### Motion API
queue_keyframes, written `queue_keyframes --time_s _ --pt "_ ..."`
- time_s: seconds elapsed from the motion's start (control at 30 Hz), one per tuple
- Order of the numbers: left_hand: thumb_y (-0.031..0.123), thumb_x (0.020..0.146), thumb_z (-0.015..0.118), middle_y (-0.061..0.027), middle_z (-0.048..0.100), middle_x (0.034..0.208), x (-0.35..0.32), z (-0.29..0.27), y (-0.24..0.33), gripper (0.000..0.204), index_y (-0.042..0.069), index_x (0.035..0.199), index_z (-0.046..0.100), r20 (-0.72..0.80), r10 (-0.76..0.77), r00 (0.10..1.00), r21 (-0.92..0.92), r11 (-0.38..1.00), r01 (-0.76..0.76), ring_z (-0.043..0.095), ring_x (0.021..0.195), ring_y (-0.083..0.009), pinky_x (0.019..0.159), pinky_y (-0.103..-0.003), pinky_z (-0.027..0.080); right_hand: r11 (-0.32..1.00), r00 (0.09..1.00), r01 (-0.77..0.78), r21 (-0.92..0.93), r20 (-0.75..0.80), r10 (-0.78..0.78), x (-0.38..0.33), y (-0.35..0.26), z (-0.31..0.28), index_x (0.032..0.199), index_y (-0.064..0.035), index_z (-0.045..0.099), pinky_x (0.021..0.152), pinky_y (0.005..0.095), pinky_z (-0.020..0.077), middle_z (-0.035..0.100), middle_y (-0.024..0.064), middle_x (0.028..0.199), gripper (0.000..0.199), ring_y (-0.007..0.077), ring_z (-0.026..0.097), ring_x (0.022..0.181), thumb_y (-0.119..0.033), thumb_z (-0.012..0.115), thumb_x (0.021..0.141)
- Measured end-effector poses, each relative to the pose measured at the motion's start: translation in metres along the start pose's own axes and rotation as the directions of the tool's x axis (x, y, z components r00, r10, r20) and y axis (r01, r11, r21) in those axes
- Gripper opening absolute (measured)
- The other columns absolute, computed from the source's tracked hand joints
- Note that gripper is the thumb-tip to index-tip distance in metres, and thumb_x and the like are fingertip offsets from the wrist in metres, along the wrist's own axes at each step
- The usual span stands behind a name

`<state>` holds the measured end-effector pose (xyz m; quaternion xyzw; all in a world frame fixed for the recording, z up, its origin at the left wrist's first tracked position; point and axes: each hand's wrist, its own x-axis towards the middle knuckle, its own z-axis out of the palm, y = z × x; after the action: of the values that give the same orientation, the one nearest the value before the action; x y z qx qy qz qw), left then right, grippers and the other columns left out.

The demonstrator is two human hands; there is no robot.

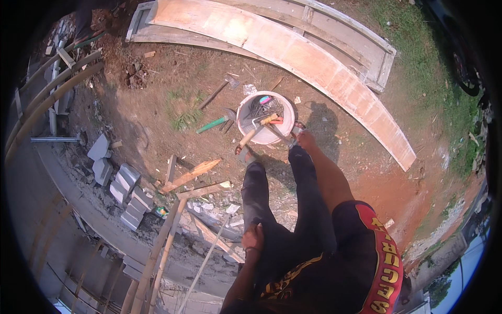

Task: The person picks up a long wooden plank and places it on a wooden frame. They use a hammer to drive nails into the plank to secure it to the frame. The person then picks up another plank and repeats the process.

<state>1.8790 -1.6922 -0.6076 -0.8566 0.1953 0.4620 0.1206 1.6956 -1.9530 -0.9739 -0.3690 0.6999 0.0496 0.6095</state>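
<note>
A whitish bucket (pixel 243 119) stands on the dirt just beyond my feet, with a tangle of thin dark metal pieces (pixel 266 109), perhaps nails or wire, inside. A tool with an orange-yellow handle (pixel 269 119) lies at its near side, and a pale wooden handle (pixel 248 137) sticks out over the rim. My right hand (pixel 306 140) reaches down beside the bucket, fingers closed next to a dark, narrow piece; what they grip is unclear. My left hand (pixel 253 236) rests on my left leg, fingers laid over the trouser cloth, holding nothing.
Left of the bucket lie a green-handled hammer (pixel 212 124) and a wooden-handled tool (pixel 213 95). A long plywood strip (pixel 314 57) leans over a framed panel (pixel 384 68) beyond. Grey blocks (pixel 125 180), broken boards (pixel 192 175) and poles (pixel 167 256) crowd the left.
</note>
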Motion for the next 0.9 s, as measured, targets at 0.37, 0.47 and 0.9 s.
queue_keyframes --time_s 0.37,0.47,0.9 --pt "0.053 0.091 0.045 -0.0176 0.069 0.097 0.096 -0.080 -0.109 0.043 0.015 0.101 0.063 0.126 -0.060 0.990 0.355 0.935 0.012 0.065 0.093 -0.0406 0.081 -0.052 0.049 0.988 0.927 -0.015 -0.153 -0.373 -0.044 0.108 0.066 0.110 0.139 0.0024 0.041 0.112 0.0419 0.0262 0.042 0.0279 0.141 0.076 0.0384 0.036 0.135 -0.038 0.067 0.080" --pt "0.057 0.091 0.040 -0.0166 0.069 0.102 0.110 -0.095 -0.125 0.050 0.016 0.105 0.064 0.176 -0.117 0.977 0.451 0.892 0.026 0.065 0.099 -0.0384 0.089 -0.049 0.048 0.994 0.937 0.035 0.104 -0.350 0.003 0.090 0.063 0.118 0.124 0.0045 0.056 0.099 0.0425 0.0398 0.062 0.0241 0.117 0.061 0.0356 0.058 0.112 -0.027 0.072 0.073" --pt "0.055 0.092 0.040 -0.0196 0.067 0.107 0.105 -0.088 -0.158 0.051 0.016 0.115 0.063 0.223 -0.028 0.974 0.478 0.874 -0.084 0.062 0.103 -0.0394 0.089 -0.050 0.048 0.988 0.912 0.099 0.119 -0.408 -0.042 0.003 0.144 0.030 0.114 0.0019 0.059 0.075 0.0430 0.0507 0.067 0.0190 0.094 0.040 0.0335 0.066 0.087 -0.011 0.061 0.077"
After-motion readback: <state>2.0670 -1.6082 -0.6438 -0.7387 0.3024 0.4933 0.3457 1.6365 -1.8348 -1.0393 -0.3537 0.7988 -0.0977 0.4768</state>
